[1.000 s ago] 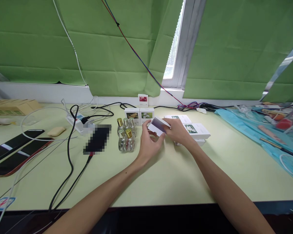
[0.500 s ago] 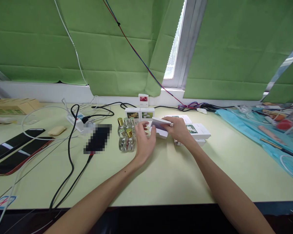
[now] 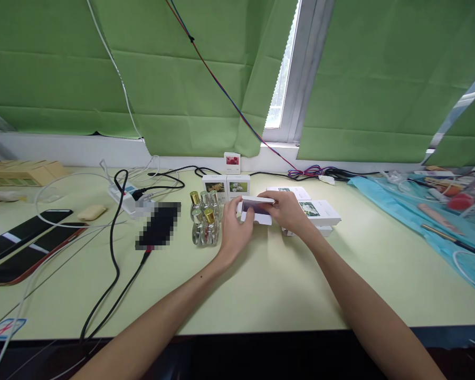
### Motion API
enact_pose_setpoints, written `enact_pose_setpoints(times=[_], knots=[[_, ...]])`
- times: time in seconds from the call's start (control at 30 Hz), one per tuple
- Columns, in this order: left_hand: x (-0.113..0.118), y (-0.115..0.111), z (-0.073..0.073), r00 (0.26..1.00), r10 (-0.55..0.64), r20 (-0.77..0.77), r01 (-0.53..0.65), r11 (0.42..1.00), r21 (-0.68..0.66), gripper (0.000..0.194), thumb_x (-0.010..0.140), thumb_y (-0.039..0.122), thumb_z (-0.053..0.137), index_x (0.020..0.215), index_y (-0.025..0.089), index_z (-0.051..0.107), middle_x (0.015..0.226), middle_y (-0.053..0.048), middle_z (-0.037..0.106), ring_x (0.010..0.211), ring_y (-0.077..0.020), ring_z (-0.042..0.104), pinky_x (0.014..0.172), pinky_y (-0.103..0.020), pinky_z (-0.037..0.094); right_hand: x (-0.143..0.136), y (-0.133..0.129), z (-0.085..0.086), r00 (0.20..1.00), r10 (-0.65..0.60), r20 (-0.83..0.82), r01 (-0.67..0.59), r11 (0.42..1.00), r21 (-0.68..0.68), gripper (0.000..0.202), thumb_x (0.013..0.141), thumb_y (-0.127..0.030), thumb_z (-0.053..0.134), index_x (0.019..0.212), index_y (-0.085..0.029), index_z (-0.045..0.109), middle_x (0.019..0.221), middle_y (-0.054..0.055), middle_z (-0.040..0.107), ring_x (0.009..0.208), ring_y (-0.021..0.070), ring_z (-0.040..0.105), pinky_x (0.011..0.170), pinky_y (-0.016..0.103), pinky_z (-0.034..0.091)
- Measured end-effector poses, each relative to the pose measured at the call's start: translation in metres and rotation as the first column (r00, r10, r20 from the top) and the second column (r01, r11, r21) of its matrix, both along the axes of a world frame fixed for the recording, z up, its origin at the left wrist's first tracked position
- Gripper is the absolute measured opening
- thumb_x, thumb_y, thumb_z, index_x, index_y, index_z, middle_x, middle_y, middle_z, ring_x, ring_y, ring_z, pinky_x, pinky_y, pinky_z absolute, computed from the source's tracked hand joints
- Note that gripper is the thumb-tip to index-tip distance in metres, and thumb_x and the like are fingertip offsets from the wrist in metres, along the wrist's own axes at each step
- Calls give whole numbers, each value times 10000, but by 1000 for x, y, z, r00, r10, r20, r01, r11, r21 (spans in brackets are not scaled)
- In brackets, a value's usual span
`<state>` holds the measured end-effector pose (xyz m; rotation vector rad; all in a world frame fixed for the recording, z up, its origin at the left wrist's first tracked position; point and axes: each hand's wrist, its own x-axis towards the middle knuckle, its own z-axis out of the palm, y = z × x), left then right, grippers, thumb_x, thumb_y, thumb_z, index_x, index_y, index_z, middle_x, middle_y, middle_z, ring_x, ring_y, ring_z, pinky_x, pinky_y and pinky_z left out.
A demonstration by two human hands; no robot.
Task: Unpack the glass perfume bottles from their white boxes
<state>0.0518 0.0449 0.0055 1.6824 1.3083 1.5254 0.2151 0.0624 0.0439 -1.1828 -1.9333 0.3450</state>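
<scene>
Between my hands is a small white cardboard box (image 3: 257, 211), its near end open and a flap hanging toward me. My left hand (image 3: 237, 227) grips the box's left side, with the thumb at the opening. On the other side my right hand (image 3: 287, 210) pinches the box's right edge; some of its fingers are hidden behind it. Several glass bottles (image 3: 206, 227) with gold and silver caps stand just left of my left hand. Stacked beside my right hand are white boxes (image 3: 326, 214) with a flower picture.
Two upright picture boxes (image 3: 226, 186) stand behind the bottles, and a smaller box (image 3: 232, 162) leans at the wall. Black cables (image 3: 113, 253), a power strip (image 3: 124, 198) and dark phones (image 3: 35, 253) lie left. Blue sheeting (image 3: 404, 216) with clutter covers the right.
My left hand has closed onto the box's left side, its thumb now at the opening. The box has turned level, its open end facing me more.
</scene>
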Motion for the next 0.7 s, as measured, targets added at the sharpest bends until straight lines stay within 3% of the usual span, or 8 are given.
enact_pose_setpoints(times=[0.33, 0.53, 0.7], knots=[[-1, -2, 7, 999, -25, -47, 24, 999, -21, 264, 812, 175, 576, 1050, 201, 686, 1052, -56, 736, 1008, -243, 661, 937, -390, 507, 1, 0, -4, 1000, 7, -25, -7, 1000, -18, 368, 803, -51, 557, 1039, -215, 787, 1043, 46, 802, 938, 210, 729, 848, 331, 555], [-1, -1, 7, 997, -13, -80, 14, 1000, 13, 238, 769, 156, 592, 973, 202, 706, 1043, -54, 739, 994, -241, 664, 936, -390, 515, 1, -2, -3, 1000, 4, 6, -4, 1000, -23, 421, 784, -43, 542, 1089, -215, 774, 1032, 42, 806, 927, 203, 727, 857, 327, 547], [-2, -2, 7, 996, -22, -92, 25, 999, 31, 175, 823, 197, 599, 938, 220, 729, 1025, -44, 740, 996, -235, 672, 933, -385, 515, -1, -4, 0, 1000, -4, -16, 3, 998, -61, 464, 738, -46, 558, 1118, -226, 754, 1000, 25, 812, 909, 195, 727, 859, 320, 548]])
